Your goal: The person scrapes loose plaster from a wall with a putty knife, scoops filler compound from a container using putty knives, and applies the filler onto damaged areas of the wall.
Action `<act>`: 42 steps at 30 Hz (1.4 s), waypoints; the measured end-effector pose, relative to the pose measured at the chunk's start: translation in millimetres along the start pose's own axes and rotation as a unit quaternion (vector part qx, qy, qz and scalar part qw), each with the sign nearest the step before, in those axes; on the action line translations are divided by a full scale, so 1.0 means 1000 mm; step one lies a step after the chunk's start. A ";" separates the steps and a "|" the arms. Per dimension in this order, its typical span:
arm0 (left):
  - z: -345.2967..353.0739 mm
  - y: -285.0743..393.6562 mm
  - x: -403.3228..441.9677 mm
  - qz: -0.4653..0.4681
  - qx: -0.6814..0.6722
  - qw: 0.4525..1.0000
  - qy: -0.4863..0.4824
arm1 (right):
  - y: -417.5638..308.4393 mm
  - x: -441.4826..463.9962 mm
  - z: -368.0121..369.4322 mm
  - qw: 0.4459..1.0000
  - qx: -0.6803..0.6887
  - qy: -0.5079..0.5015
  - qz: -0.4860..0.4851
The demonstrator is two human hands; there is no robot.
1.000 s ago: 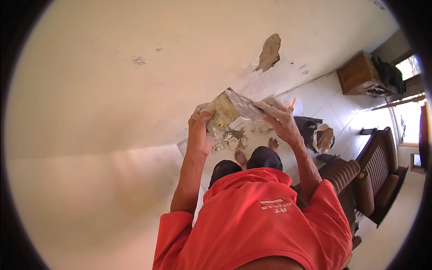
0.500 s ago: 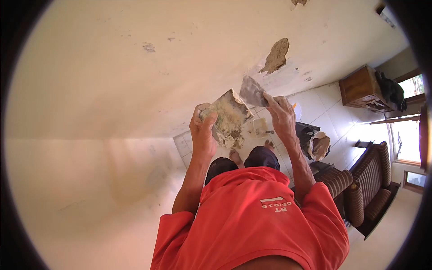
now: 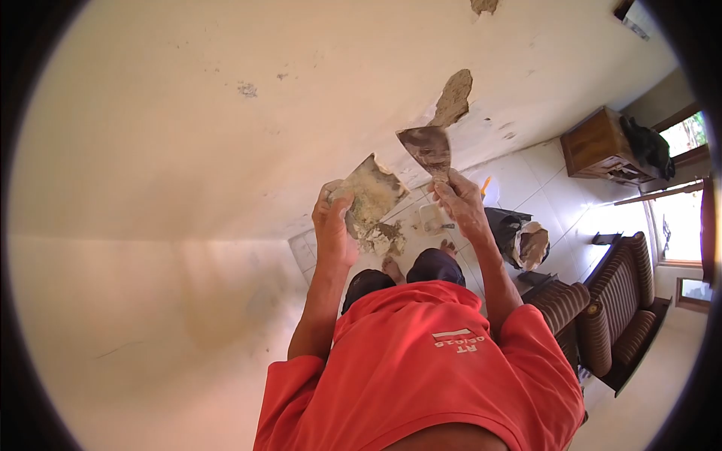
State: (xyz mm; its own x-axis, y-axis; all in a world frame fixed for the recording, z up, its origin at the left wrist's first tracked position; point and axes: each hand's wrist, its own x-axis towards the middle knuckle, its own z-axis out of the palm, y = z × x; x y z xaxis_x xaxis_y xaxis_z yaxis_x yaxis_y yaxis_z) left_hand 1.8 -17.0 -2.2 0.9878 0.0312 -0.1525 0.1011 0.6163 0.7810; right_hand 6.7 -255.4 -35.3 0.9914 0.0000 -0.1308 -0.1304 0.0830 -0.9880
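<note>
My left hand [image 3: 332,222] is closed on the edge of a flat, square board [image 3: 374,188] smeared with pale plaster, its thumb lying on top. In my right hand [image 3: 460,201] is a putty knife [image 3: 429,147], its wide blade coated with grey-white residue and pointing up toward the wall. Fingers wrapped round the handle hide most of it. The blade is apart from the board, just right of it. Close beyond the blade, a rough brown patch [image 3: 453,98] of bare wall shows where the surface has come away.
A pale tray [image 3: 434,219] sits on the tiled floor near my feet. To its right stand an open sack [image 3: 532,246] in black plastic and a whitish tub [image 3: 490,192]. A wooden cabinet [image 3: 596,143] and a striped armchair [image 3: 620,308] are farther right.
My right hand has turned the putty knife, so its blade now faces me more flatly and sits farther from the board. The board has tilted slightly in my left hand.
</note>
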 end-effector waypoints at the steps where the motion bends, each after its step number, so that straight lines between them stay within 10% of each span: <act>1: 0.001 -0.001 0.002 0.006 0.018 1.000 0.024 | -0.009 -0.004 0.000 1.000 -0.003 0.002 -0.003; 13: 0.013 -0.007 0.001 -0.019 -0.024 0.999 0.029 | -0.018 -0.018 -0.004 0.989 0.101 -0.106 0.013; 21: 0.014 0.001 0.000 -0.009 0.004 0.999 0.032 | 0.007 -0.014 -0.016 0.920 -0.358 0.006 -0.160; 27: -0.023 -0.008 -0.009 0.059 0.084 0.992 0.079 | 0.020 -0.023 -0.023 0.991 -0.098 0.046 0.077; 33: -0.068 -0.020 -0.026 0.065 0.121 0.974 0.178 | 0.026 0.007 -0.007 0.976 0.215 -0.011 -0.031; 42: -0.101 -0.015 -0.051 0.058 0.211 0.942 0.253 | 0.074 0.088 0.031 0.991 0.039 0.121 -0.049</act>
State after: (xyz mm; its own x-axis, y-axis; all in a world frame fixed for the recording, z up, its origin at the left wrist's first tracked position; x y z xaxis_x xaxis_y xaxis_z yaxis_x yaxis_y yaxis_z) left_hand -61.9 51.7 -66.8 0.8233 0.5160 -0.2365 0.1388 0.2209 0.9654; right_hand 84.5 -218.0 -117.5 0.9663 -0.2502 -0.0605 -0.0236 0.1478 -0.9887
